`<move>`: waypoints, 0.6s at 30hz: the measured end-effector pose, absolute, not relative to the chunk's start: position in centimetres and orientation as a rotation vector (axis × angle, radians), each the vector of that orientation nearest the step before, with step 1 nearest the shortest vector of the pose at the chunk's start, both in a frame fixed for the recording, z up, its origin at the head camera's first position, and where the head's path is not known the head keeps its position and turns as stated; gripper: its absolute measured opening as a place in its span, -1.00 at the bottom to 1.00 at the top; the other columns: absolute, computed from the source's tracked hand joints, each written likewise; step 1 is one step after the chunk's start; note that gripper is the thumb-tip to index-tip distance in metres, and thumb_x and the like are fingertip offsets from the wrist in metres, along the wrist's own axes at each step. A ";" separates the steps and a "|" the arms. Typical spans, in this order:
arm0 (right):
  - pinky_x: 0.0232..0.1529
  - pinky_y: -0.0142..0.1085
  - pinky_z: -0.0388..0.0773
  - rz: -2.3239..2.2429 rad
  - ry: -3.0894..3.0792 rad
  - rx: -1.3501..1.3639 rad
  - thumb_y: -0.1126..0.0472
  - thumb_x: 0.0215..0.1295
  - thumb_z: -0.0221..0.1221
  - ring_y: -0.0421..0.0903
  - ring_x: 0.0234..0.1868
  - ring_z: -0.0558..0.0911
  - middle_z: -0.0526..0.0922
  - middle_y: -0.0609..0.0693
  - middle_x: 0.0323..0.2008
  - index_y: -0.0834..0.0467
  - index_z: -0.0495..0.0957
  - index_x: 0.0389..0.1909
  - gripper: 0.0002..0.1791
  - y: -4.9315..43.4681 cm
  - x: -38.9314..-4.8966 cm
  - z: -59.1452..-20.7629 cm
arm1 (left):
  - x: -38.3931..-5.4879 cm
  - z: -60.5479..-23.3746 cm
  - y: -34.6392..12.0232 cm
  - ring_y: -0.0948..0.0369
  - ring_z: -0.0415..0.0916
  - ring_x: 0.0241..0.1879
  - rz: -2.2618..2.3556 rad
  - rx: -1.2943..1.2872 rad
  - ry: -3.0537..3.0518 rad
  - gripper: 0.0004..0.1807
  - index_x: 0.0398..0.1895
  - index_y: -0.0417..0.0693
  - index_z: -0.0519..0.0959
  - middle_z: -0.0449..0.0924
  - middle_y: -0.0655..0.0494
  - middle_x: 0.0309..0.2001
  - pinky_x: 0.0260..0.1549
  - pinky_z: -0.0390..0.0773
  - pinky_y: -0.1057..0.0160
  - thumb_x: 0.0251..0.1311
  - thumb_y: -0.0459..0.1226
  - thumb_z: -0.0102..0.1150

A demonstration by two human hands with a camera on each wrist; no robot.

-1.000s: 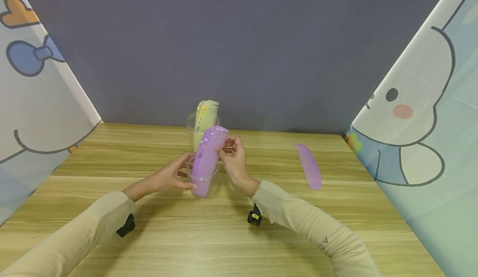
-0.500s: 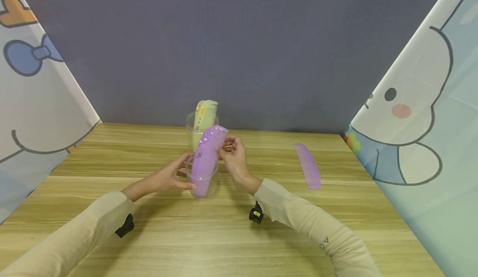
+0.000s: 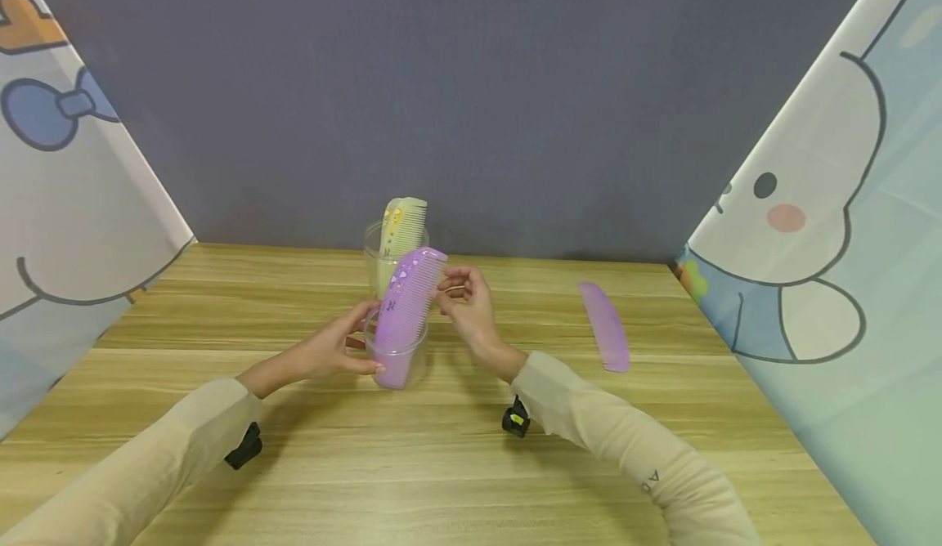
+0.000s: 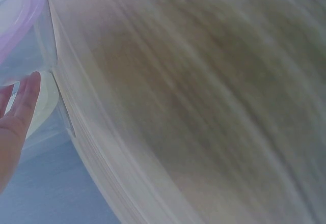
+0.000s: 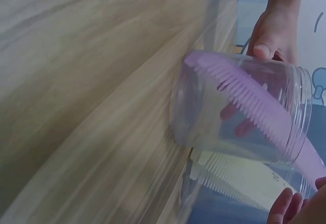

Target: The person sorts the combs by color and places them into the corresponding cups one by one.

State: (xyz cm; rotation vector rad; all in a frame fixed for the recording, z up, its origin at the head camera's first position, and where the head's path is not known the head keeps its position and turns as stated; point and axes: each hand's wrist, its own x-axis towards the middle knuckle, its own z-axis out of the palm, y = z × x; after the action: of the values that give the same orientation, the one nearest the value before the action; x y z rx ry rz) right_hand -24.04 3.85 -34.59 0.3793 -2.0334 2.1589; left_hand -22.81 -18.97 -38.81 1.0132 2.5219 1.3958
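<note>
In the head view a purple comb leans tilted inside a clear plastic jar, its upper part sticking out above the rim. My left hand holds this jar from the left, thumb at the front and fingers round the far side. The right wrist view shows the same jar with the comb slanting across it. Just right of the comb's teeth is my right hand, fingers loosely bent and thumb off the comb. Behind, a second clear jar holds pale yellow combs.
Another purple comb lies flat on the wooden table to the right. A dark grey panel stands along the back edge. Printed cartoon panels flank both sides.
My right hand has let go of the purple comb and drawn slightly to the right. The comb stays leaning in the jar, and my left hand keeps its hold.
</note>
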 end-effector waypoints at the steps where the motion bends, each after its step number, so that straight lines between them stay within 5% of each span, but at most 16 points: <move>1: -0.40 -0.45 0.52 2.159 -2.038 0.381 0.51 0.06 0.17 -0.17 -0.35 0.47 0.48 0.30 -0.21 0.41 0.33 -0.03 -0.59 4.0 -24.1 -34.6 | -22.8 -38.8 -19.0 -0.20 0.40 0.05 1.395 1.014 2.524 -0.07 0.29 -0.25 0.06 0.32 -0.28 0.14 -0.14 0.61 0.14 -0.12 -0.28 0.41; 18: -0.29 -0.49 0.50 2.054 -2.151 0.359 0.46 0.10 0.19 -0.05 -0.23 0.48 0.48 0.28 -0.14 0.38 0.33 -0.01 -0.59 6.8 -24.5 -35.4 | -23.0 -39.1 -19.1 -0.20 0.40 0.05 1.407 1.015 2.515 -0.06 0.29 -0.23 0.05 0.28 -0.28 0.17 -0.12 0.60 0.09 -0.12 -0.26 0.41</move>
State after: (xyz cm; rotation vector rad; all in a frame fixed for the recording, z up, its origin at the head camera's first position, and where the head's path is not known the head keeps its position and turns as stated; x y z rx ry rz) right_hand -24.55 6.80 -35.43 0.3587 -2.1506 2.0543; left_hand -23.01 -19.07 -39.08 1.0148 2.5146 1.4073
